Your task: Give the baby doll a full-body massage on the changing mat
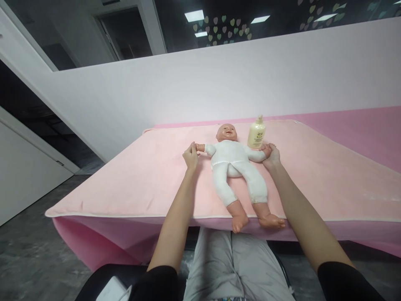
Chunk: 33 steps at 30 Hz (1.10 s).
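Observation:
A baby doll with a white cloth body lies on its back on a pink blanket, head toward the wall and feet over the front edge. Its arms are stretched out to both sides. My left hand is closed on the doll's hand at the left. At the right, my right hand grips the doll's other hand, fingers curled around it. Just behind that hand stands a pale yellow pump bottle, upright beside the doll's shoulder.
A pink cloth covers the table under the blanket. A white wall with a window above it rises behind the table. At lower left, a white object with a cable lies on a black seat. A white door is at far left.

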Each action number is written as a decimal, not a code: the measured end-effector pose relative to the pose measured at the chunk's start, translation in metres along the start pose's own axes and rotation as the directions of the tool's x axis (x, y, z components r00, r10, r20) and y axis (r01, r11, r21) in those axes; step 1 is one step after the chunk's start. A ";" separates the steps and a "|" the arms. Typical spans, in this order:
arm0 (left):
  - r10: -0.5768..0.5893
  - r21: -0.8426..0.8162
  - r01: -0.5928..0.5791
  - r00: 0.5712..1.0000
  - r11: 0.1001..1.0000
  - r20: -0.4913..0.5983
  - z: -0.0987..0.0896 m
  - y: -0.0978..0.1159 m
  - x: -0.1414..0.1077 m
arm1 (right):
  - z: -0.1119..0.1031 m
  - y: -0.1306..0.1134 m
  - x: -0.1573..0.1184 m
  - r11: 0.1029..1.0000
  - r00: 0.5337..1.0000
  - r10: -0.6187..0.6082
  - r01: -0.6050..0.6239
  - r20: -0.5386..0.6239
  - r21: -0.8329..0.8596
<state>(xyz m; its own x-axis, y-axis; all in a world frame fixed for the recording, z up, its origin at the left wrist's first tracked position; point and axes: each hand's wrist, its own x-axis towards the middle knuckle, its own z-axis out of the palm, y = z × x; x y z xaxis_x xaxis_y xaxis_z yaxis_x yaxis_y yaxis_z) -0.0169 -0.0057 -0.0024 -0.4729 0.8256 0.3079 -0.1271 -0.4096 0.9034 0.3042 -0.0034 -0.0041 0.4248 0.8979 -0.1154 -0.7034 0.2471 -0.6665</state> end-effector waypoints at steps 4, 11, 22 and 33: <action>-0.122 0.056 0.117 0.987 0.992 0.103 0.003 0.002 0.000 | -0.001 0.001 0.003 1.000 1.000 0.002 -0.002 -0.008 0.024; -0.116 0.070 0.112 0.991 0.991 0.058 0.002 0.001 0.005 | -0.003 0.003 0.007 1.000 0.999 -0.012 0.012 0.031 -0.006; -0.167 0.010 0.166 0.984 0.986 0.059 0.002 -0.006 0.012 | -0.003 0.003 0.007 1.000 1.000 -0.005 0.005 0.004 -0.006; -0.129 0.031 0.127 0.988 0.991 0.089 0.001 -0.002 0.007 | 0.000 0.001 0.002 1.000 1.000 0.002 -0.003 0.011 0.000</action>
<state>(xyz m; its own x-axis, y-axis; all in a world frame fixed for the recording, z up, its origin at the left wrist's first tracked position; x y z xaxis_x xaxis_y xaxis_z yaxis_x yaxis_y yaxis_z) -0.0186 0.0012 -0.0017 -0.3728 0.9029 0.2140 -0.1585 -0.2892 0.9441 0.3040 -0.0017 -0.0052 0.4169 0.9024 -0.1092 -0.7045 0.2449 -0.6661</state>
